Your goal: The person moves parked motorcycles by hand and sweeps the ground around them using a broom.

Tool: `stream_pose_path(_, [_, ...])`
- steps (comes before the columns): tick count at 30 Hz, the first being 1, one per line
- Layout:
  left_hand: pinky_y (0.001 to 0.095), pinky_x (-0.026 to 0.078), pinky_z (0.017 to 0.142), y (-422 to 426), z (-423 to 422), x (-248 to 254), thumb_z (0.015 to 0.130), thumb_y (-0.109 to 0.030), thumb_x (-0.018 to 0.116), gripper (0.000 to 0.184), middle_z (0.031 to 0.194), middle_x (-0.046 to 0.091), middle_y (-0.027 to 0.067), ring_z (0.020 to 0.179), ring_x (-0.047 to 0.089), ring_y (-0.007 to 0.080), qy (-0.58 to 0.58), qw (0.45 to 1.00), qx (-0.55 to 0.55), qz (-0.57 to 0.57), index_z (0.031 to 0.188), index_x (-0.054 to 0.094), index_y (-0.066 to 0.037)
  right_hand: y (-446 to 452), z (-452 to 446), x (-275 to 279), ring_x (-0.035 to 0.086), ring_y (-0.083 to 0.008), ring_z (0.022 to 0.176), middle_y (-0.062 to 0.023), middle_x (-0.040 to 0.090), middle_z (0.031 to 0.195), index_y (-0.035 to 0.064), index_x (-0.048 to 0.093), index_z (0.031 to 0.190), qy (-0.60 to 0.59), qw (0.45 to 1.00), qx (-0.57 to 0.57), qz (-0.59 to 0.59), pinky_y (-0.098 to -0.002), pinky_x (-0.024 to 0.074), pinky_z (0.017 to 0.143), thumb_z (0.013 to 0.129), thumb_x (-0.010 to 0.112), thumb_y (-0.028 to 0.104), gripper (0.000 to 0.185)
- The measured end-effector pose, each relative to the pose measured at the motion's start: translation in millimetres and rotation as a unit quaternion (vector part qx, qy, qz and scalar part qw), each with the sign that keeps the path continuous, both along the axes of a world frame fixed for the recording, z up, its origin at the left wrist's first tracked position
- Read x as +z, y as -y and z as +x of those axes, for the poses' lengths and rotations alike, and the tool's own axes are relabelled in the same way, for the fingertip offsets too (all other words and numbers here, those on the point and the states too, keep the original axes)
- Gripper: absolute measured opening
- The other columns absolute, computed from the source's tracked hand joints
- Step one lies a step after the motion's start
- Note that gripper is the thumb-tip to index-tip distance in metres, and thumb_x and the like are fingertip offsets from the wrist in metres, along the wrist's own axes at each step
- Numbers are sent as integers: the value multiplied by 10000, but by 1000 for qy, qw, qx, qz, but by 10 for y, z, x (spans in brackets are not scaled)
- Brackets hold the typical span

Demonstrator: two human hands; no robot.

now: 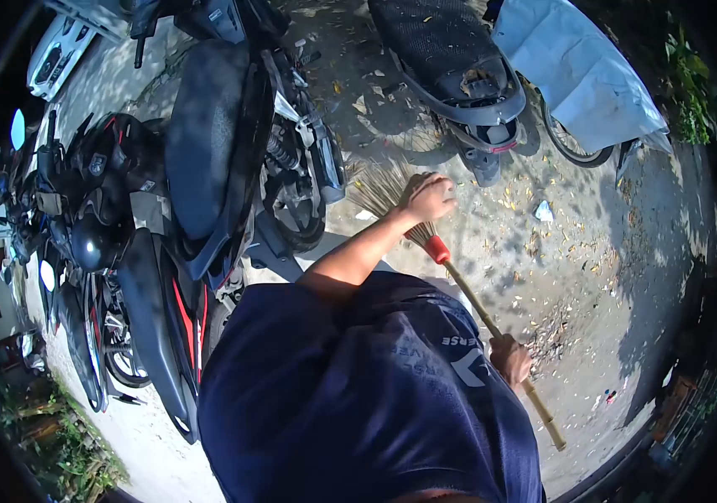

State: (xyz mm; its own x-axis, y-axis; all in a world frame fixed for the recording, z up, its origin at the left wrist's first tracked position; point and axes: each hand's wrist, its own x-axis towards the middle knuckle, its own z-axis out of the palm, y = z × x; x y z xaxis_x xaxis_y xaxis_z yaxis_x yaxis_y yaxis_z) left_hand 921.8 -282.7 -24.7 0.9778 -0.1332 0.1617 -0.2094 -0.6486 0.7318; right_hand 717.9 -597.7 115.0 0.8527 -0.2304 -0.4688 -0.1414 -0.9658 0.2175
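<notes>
A stick broom has a bamboo handle (pixel 480 303), a red collar (pixel 436 249) and thin, fanned bristles (pixel 375 186). My right hand (pixel 511 360) is wrapped round the handle, below its middle, at the right side of my dark blue shirt. Stretched out over the bristles is my left hand (pixel 430 198), above the red collar, with its fingers curled in. Whatever those fingers may hold is hidden. The broom lies slantwise, its bristles toward the upper left and its handle end toward the lower right.
Parked motorbikes (pixel 207 142) crowd the left side. Another scooter (pixel 459 59) stands ahead, beside a wheel under a grey-blue cover (pixel 581 71). Dry leaves and a pale scrap (pixel 544 211) lie on the concrete ground (pixel 493 243). Plants (pixel 73 444) grow at the lower left.
</notes>
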Motion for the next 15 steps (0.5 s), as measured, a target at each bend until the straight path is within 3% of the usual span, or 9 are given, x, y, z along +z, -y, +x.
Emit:
stream_pose_path(2, [447,446,924,-967,-8,31,768,-320,732,377,1143,590,162,1083,552,343,-20,977,177,119,1054,654,-86,101,-46,-42,689,-360,767,-139,703,793,158,674,849,-19,1000,-21,5,-485,535,676,848,658,419,261])
stream_pose_path(4, [483,400,993,-1888,-114,-11,777,-338,731,414,1287,506,196,1187,488,371,-28,912,341,225,1101,645,-94,138,-37,-21,677,-380,776,-144,699,804,164,673,870,-31,999,-38,15,-491,526,678,860,648,409,246])
stream_pose_path(5, [484,401,993,-2212,-213,137,768,-350,744,425,1303,501,191,1210,474,370,-64,864,410,284,1089,648,-90,149,-2,-17,672,-390,778,-150,697,809,164,673,881,-38,998,-39,28,-494,522,679,867,640,402,241])
stream_pose_path(7, [505,430,943,-2720,-497,263,771,-352,742,541,1264,518,173,1188,494,358,-125,784,465,393,1207,569,-84,210,94,-113,662,-409,780,-162,692,820,160,670,905,-53,995,-44,73,-503,513,682,882,624,389,234])
stream_pose_path(9, [485,464,910,-2964,-745,322,773,-351,739,642,1216,533,158,1123,542,339,-217,737,477,426,1309,489,-103,343,163,-311,654,-426,781,-175,688,831,152,663,929,-73,987,-60,130,-517,505,684,895,609,374,231])
stream_pose_path(11, [433,502,872,-2928,-1007,330,784,-353,722,739,1192,538,147,1080,570,312,-228,729,432,479,1406,403,-114,336,320,-375,650,-438,792,-193,681,829,142,654,966,-73,984,-63,147,-535,497,690,905,599,353,227])
stream_pose_path(15, [452,544,792,-2825,-1112,518,786,-358,694,959,1151,573,209,939,648,390,-324,731,395,453,1534,138,-136,546,656,-924,661,-414,769,-187,682,811,145,663,990,-53,984,-49,163,-521,514,658,903,601,355,236])
